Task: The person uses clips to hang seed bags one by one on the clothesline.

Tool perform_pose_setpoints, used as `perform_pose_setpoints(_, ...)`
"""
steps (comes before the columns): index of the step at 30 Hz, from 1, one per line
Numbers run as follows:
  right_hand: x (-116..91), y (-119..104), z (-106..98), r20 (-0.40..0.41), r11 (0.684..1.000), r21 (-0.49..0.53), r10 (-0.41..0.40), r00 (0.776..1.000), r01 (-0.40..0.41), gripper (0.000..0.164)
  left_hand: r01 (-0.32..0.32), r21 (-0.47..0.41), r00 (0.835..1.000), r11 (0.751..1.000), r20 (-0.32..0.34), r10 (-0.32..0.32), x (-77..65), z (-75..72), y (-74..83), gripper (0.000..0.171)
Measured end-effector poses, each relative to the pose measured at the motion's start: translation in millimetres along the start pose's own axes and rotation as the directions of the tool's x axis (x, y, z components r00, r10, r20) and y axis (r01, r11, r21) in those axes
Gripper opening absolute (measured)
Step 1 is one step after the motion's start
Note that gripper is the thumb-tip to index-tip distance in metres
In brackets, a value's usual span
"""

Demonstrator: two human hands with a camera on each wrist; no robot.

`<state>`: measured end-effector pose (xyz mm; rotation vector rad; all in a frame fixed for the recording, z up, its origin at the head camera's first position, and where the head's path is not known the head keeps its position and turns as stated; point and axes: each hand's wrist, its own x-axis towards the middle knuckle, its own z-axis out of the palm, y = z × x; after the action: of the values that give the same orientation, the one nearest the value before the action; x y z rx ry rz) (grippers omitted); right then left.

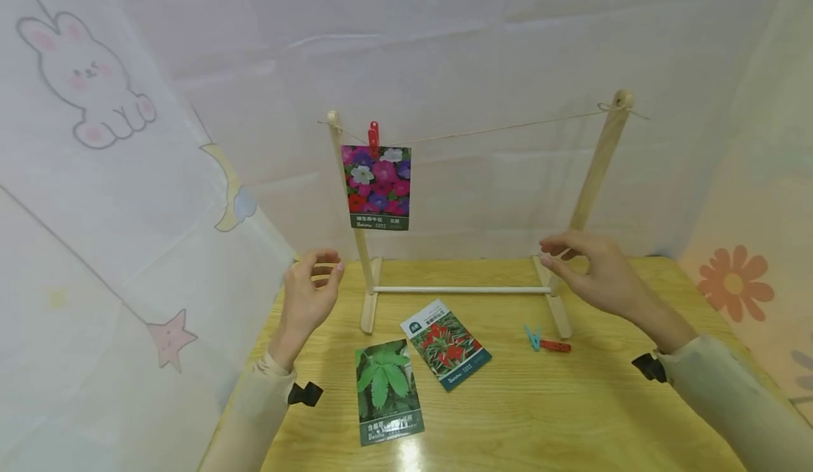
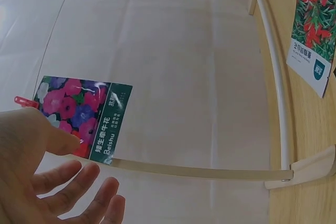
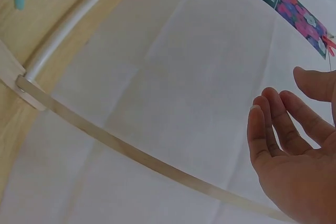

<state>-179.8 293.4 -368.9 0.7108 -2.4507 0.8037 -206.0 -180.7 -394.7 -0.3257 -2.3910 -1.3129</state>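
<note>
A seed packet with pink and purple flowers hangs from a string, pinned by a red clothespin. My left hand is raised to the lower left of that packet, fingers loosely bent, with nothing in it. In the head view my right hand hovers before the right post, also holding nothing; its fingers are relaxed. On the table lie a green-leaf seed packet and a red-flower seed packet. To their right sit a blue clothespin and another red clothespin.
A wooden stand carries the string between its left post and right post. A white crossbar joins its feet low over the wooden table. Printed cloth walls enclose the back and sides.
</note>
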Motion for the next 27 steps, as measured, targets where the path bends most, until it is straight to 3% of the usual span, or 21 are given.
perform_pose_setpoints(7,-17.4,10.0,5.5,-0.003,1.0,0.005,0.022,1.0,-0.022,0.025,0.039,-0.008,0.999,0.999,0.011,-0.039,-10.5,8.9,-6.6,0.024)
perform_pose_setpoints(14,-31.6,16.8,18.1,-0.027,0.998,0.049,0.036,0.999,-0.035,0.03,0.122,-0.038,0.992,0.992,0.0,-0.123,-22.2,10.7,-12.2,0.025)
perform_pose_setpoints(21,-48.0,22.5,28.4,-0.054,0.995,0.079,0.064,0.997,-0.06,0.029,0.129,-0.054,0.992,0.99,0.007,-0.129,-38.1,17.9,-20.3,0.027)
perform_pose_setpoints(27,-61.1,29.8,39.5,-0.052,0.99,0.101,0.101,0.994,-0.095,0.029,0.172,-0.065,0.985,0.983,-0.009,-0.173,-54.4,24.9,-30.7,0.027)
